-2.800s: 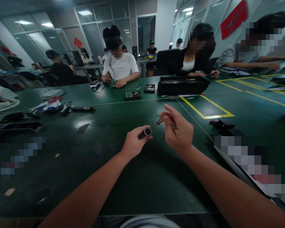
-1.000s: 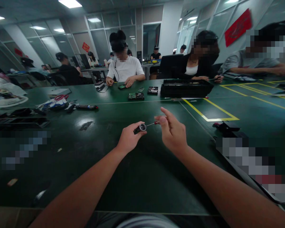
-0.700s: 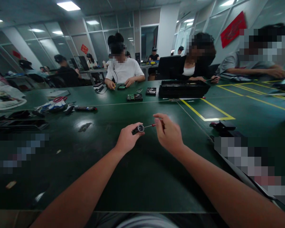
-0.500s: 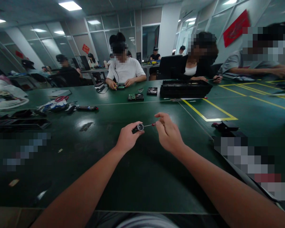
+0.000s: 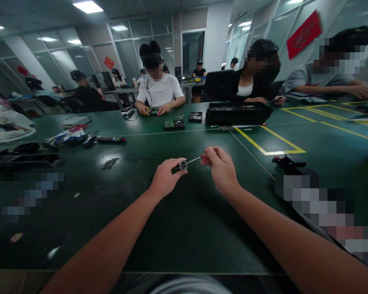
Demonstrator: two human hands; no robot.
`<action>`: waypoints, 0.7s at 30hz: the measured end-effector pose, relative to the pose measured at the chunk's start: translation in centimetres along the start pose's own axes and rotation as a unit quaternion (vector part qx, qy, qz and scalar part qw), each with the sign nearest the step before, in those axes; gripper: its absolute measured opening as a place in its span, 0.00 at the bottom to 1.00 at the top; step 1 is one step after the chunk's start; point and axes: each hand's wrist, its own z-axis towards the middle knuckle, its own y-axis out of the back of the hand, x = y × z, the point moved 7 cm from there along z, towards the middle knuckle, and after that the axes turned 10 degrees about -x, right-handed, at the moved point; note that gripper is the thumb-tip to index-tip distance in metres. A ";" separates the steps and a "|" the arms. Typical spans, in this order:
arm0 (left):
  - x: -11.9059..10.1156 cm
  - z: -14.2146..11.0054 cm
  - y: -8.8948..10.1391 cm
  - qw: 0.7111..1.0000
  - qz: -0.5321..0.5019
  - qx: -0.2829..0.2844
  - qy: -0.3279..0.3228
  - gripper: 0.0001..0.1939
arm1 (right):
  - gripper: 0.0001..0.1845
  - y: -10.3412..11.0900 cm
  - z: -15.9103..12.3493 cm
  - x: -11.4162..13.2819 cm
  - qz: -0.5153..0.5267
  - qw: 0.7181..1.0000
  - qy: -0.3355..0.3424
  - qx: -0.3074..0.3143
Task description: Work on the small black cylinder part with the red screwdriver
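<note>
Between the thumb and fingers of my left hand (image 5: 166,177) is a small dark cylinder with a pale round rim (image 5: 183,165), its round end turned towards the right. My right hand (image 5: 222,167) pinches the red handle of a thin screwdriver (image 5: 194,159). The screwdriver's metal shaft slants down to the left, and its tip is at the rim of the cylinder. Whether the tip touches the inside I cannot tell. Both hands are held above the green table (image 5: 178,237).
Opposite, a person in a white shirt (image 5: 161,92) handles a small device. Nearby lie a green circuit board (image 5: 174,124), a hard drive (image 5: 195,117) and a long black housing (image 5: 238,113). A dark pen-like tool (image 5: 111,140) lies left, and black parts (image 5: 290,161) lie right.
My right hand has tilted the screwdriver, so its handle end sits higher, and the right fingers have closed in around the handle. The left hand with the cylinder has barely moved.
</note>
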 end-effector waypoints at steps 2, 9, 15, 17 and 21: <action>-0.3 0.0 0.2 1.000 0.008 -0.006 -0.008 0.21 | 0.12 0.1 0.5 -2.3 0.085 0.988 -0.129 -0.027; -0.3 0.0 0.2 1.000 0.025 -0.004 0.007 0.21 | 0.12 0.3 0.2 -1.5 0.048 0.997 -0.031 -0.043; -0.3 0.0 0.1 1.000 0.027 -0.005 0.009 0.21 | 0.11 0.0 -0.7 0.5 -0.047 0.996 0.073 -0.014; -0.2 0.0 0.1 0.999 0.030 -0.005 0.012 0.20 | 0.11 0.0 -0.9 0.9 -0.078 0.992 0.100 -0.009; -0.1 0.1 0.2 0.999 0.033 -0.009 0.024 0.20 | 0.11 0.1 -1.2 1.5 -0.101 0.987 0.127 -0.011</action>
